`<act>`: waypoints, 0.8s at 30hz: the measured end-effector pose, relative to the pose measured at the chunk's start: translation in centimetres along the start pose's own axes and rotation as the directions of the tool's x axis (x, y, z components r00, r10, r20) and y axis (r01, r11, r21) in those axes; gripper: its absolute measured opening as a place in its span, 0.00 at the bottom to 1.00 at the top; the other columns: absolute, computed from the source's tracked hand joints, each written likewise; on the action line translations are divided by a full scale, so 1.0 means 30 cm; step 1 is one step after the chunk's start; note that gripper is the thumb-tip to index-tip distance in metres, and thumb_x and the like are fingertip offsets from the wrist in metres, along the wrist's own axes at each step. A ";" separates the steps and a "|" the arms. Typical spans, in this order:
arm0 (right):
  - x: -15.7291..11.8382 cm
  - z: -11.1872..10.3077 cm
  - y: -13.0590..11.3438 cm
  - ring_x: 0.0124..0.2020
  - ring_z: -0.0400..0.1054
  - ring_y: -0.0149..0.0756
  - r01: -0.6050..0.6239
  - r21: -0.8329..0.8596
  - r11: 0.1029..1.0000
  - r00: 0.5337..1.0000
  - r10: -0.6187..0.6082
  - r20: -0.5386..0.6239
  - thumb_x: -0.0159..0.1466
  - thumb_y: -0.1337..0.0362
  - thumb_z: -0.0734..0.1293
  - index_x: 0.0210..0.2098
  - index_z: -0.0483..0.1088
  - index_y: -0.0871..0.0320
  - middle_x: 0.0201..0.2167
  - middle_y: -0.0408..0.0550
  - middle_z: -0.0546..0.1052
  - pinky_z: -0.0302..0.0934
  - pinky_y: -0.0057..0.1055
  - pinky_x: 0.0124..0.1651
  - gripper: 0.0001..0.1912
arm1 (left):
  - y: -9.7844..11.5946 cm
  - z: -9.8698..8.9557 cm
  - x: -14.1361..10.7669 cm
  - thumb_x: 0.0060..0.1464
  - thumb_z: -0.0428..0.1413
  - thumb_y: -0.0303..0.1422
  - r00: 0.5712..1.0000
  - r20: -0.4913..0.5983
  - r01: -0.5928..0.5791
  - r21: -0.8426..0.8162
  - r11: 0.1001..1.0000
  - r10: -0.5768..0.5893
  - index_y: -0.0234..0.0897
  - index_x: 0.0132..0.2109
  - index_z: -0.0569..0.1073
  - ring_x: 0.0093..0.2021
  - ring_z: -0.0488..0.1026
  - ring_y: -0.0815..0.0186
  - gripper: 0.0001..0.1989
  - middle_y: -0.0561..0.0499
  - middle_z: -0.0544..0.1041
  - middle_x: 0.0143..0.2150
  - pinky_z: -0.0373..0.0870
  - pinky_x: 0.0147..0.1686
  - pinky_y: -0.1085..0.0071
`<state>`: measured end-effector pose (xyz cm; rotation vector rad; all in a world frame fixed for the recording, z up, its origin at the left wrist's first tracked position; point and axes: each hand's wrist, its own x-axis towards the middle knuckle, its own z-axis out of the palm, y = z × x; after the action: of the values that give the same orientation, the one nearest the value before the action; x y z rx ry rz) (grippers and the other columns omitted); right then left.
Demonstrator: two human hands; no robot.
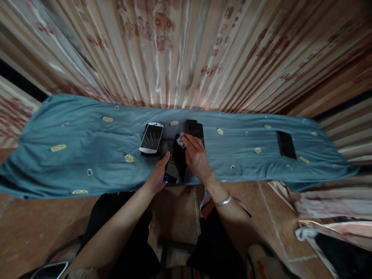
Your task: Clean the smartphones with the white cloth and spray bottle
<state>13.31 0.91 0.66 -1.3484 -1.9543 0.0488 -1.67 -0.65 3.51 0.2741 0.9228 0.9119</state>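
Smartphone, dark-screened, is sitting in the left hand's grip over the teal cloth's near edge; the right hand is pinching a pale wad at its upper end. Contact seems midway; whether the white phone or far-right phone is finished cannot be told.

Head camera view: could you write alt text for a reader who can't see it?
A person's left hand holds a dark, glossy phone over a patterned teal cover; the right hand holds a crumpled white cloth at its upper end. A white-framed phone lies left, a black phone far right.
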 end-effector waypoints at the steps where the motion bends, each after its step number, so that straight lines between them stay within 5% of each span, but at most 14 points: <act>1: -0.001 0.000 0.003 0.61 0.66 0.46 -0.006 -0.005 1.000 1.000 0.006 -0.010 0.68 0.75 0.54 0.62 0.70 0.63 0.60 0.59 0.75 0.64 0.50 0.66 0.27 | 0.001 -0.002 0.000 0.68 0.50 0.33 1.000 0.016 -0.009 -0.006 1.000 0.009 0.33 0.49 0.82 0.56 0.79 0.60 0.16 0.45 0.86 0.44 0.71 0.59 0.65; 11: -0.012 0.021 -0.061 0.63 0.65 0.45 0.055 -0.018 0.998 0.998 -0.055 0.017 0.69 0.75 0.53 0.62 0.71 0.62 0.62 0.56 0.73 0.64 0.48 0.67 0.26 | -0.017 -0.016 0.014 0.64 0.57 0.34 0.999 0.001 -0.052 0.018 0.998 0.052 0.32 0.49 0.82 0.56 0.78 0.57 0.14 0.44 0.85 0.44 0.71 0.59 0.65; 17: -0.034 0.031 -0.104 0.64 0.64 0.44 0.100 0.053 0.994 0.991 -0.104 0.087 0.69 0.77 0.54 0.62 0.70 0.63 0.62 0.58 0.73 0.63 0.47 0.69 0.26 | -0.002 -0.029 0.036 0.65 0.53 0.31 0.980 -0.161 -0.125 -0.029 0.992 0.119 0.32 0.48 0.81 0.50 0.80 0.63 0.12 0.49 0.84 0.36 0.71 0.56 0.71; 19: -0.040 0.030 -0.116 0.64 0.64 0.43 0.110 0.059 0.992 0.988 -0.115 0.105 0.69 0.77 0.54 0.62 0.70 0.63 0.62 0.58 0.73 0.63 0.46 0.69 0.26 | 0.007 -0.027 0.039 0.67 0.51 0.30 0.981 -0.141 -0.137 -0.042 0.990 0.130 0.32 0.46 0.81 0.50 0.80 0.65 0.13 0.51 0.83 0.33 0.70 0.55 0.73; 24: -0.052 0.028 -0.141 0.63 0.65 0.45 0.131 0.074 0.989 0.978 -0.141 0.151 0.70 0.76 0.56 0.62 0.70 0.64 0.63 0.58 0.73 0.63 0.46 0.68 0.25 | 0.031 -0.016 0.045 0.70 0.45 0.28 0.987 -0.141 -0.102 -0.138 0.985 0.082 0.33 0.35 0.79 0.33 0.76 0.72 0.19 0.56 0.76 0.24 0.72 0.45 0.78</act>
<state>9.73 -1.95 1.00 -1.1977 -2.1528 0.1536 -2.19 0.90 2.98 0.1327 0.9692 1.0885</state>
